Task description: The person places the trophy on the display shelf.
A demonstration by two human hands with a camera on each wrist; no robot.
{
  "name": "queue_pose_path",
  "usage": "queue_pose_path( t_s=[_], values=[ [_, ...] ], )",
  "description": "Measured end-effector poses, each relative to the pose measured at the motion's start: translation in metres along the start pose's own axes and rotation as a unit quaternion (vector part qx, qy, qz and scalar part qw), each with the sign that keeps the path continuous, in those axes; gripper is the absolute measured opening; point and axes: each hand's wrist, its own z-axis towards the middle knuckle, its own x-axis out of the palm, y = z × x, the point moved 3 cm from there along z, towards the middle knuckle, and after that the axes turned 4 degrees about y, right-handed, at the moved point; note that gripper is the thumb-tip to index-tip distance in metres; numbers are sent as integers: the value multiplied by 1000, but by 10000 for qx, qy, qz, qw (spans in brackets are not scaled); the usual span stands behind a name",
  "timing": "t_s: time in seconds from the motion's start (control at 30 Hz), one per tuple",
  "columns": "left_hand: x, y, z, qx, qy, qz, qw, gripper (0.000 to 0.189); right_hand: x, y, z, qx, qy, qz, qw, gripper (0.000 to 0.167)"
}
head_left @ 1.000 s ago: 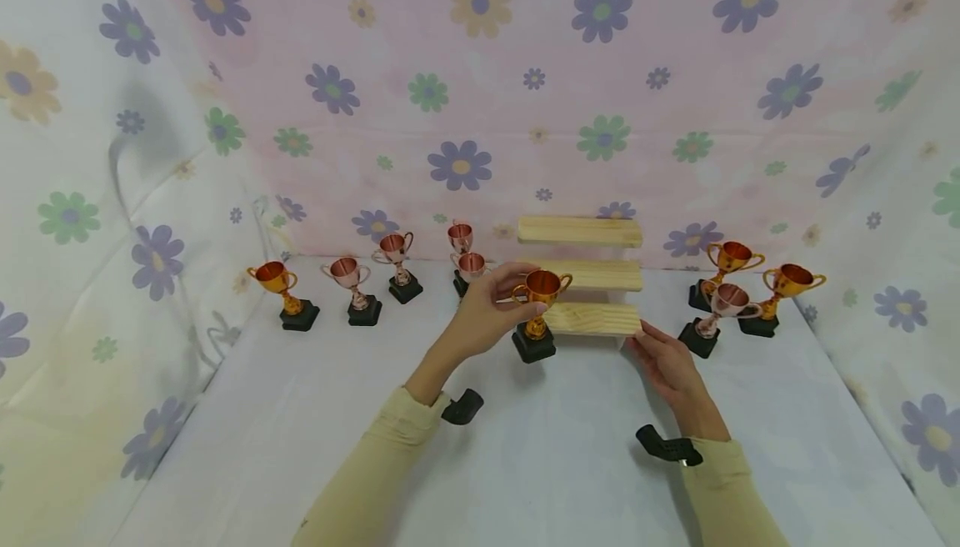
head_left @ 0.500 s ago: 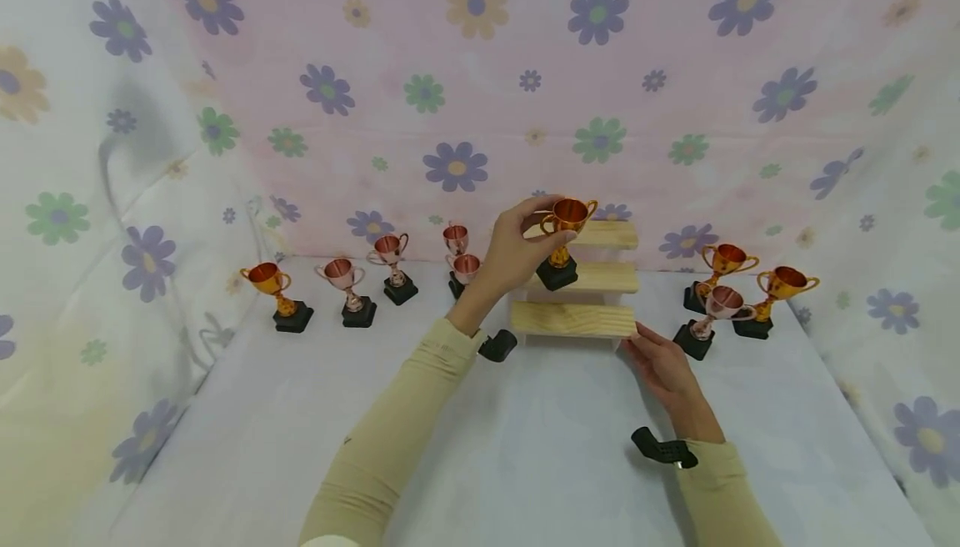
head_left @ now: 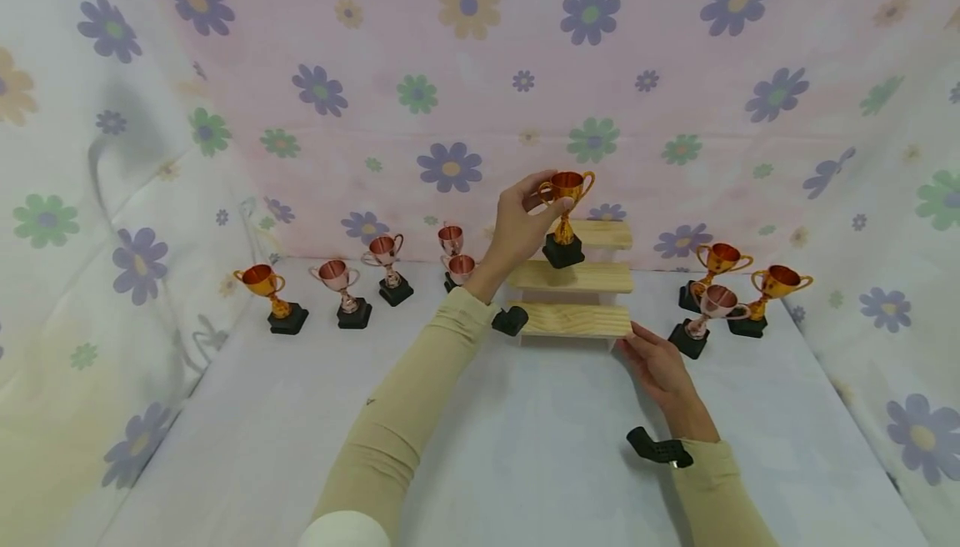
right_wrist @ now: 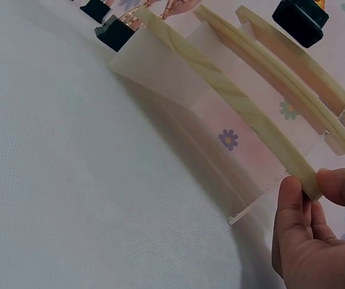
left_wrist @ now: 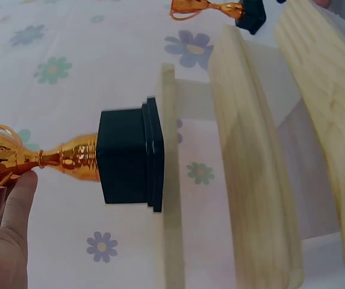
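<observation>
My left hand (head_left: 522,222) grips a small gold trophy cup (head_left: 566,222) by its bowl, upright, at the height of the top shelf. In the left wrist view its black base (left_wrist: 130,158) appears beside the top board, and whether they touch I cannot tell. The three-step wooden display stand (head_left: 573,320) stands on the white table below that cup. At the stand's front right corner my right hand (head_left: 662,368) pinches the end of the lowest board (right_wrist: 238,102) between thumb and fingers.
To the left stand a gold trophy (head_left: 276,297) and several rose-coloured trophies (head_left: 347,293). Right of the stand are two gold trophies (head_left: 767,298) and a rose one (head_left: 705,320). A flowered cloth (head_left: 465,97) hangs close behind.
The left hand has lifted the gold trophy cup from in front of the lowest board up to the top board. My right hand keeps its hold on the stand.
</observation>
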Motion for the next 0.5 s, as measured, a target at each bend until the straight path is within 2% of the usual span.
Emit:
queue_pose_path(
  t_s=[0.13, 0.27, 0.37, 0.5],
  values=[
    [0, -3, 6, 112, -58, -74, 9999, 47, 1, -1, 0, -4, -23, -9, 10000, 58],
    [3, 2, 10, 65, -7, -30, 10000, 47, 2, -1, -1, 4, -40, -41, 10000, 58],
    [8, 8, 14, 36, 98, -1, 9999, 47, 2, -1, -1, -11, -27, -41, 10000, 58],
    [20, 11, 20, 148, 329, 36, 9993, 46, 2, -1, -2, -33, -16, -47, 10000, 58]
  ],
)
